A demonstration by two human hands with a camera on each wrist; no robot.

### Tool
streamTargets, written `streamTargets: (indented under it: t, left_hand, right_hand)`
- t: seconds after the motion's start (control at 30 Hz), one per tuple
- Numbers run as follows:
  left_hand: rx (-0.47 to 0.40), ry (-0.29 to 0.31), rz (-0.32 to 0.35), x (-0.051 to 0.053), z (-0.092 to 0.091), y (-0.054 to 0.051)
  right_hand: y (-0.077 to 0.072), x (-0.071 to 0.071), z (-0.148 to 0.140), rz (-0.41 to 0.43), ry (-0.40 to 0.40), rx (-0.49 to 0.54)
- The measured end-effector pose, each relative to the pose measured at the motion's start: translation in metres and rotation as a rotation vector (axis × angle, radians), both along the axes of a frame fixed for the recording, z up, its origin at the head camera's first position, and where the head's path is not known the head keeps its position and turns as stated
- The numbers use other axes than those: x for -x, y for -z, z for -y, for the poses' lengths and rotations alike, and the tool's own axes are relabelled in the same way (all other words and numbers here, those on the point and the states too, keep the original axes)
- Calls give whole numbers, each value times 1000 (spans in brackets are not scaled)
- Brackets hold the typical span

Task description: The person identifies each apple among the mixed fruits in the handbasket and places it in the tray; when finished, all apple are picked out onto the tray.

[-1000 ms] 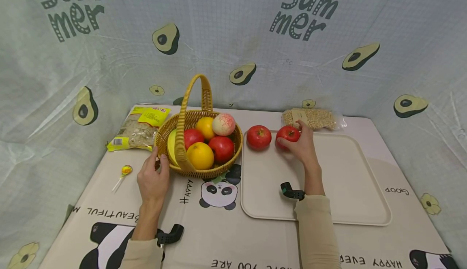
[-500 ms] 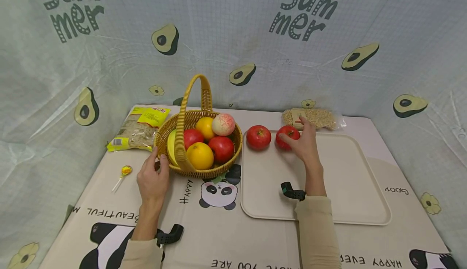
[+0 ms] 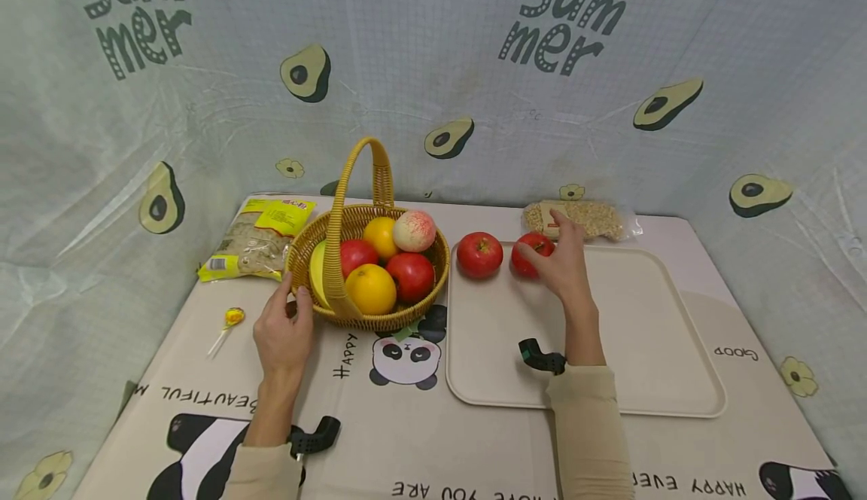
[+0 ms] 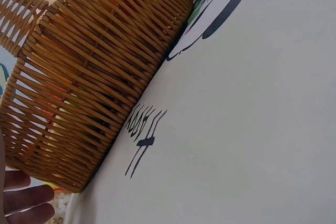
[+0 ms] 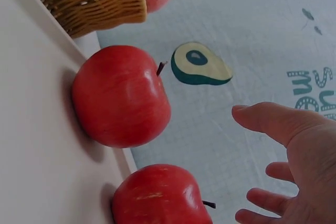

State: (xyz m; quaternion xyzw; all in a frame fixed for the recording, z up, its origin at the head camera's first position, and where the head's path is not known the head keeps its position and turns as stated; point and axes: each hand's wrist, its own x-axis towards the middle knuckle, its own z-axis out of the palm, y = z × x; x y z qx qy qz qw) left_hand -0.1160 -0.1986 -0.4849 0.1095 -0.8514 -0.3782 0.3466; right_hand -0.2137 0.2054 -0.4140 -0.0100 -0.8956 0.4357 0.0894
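Observation:
My left hand is at the near left side of a woven basket, its fingertips against or very close to the weave. In the left wrist view the fingers show beside the basket wall, not curled round it. Inside the basket lie yellow-orange fruits, red apples, a pale pink peach and a yellow fruit partly hidden by the handle. Over the tray my right hand hovers with thumb and fingers spread, apart from the right-hand apple. Another apple sits beside it.
Both loose apples sit at the far left of a beige tray. Behind it lies a clear bag of grain. A yellow snack bag and a lollipop lie left of the basket. A patterned curtain closes off the back.
My right hand, earlier with its thumb and fingers around the right-hand apple, has let go and spread away from it. The left hand and the basket hold their place.

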Motion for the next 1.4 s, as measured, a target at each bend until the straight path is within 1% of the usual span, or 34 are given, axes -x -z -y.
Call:
streamTargets:
  t: [0.23,0.4,0.57,0.83,1.0,1.1,1.27,1.4]
  left_hand:
    - [11,-6,-6,0,0,1]
    - [11,-9,2,0,-1,0]
    - [-1,1,1,0,-1,0]
    - [1,-6,23,0,-1,0]
    - [2,-1,13,0,0,-1]
    - [4,1,12,1,1,-2]
    - [2,6,28,0,1,0]
    - [-3,5,33,0,2,1]
  right_hand:
    - [-5,-4,8,-65,-35,-2]
    - [-8,-6,15,-89,-53,-5]
    - [-10,-7,21,-88,-65,-25]
    - [-14,-11,33,-95,-82,-11]
    - [-17,-12,42,-82,-95,-28]
    - [-18,-13,48,-85,-114,-29]
    - [-18,-16,57,-98,-169,-25]
    - [-19,-16,66,-105,-194,-31]
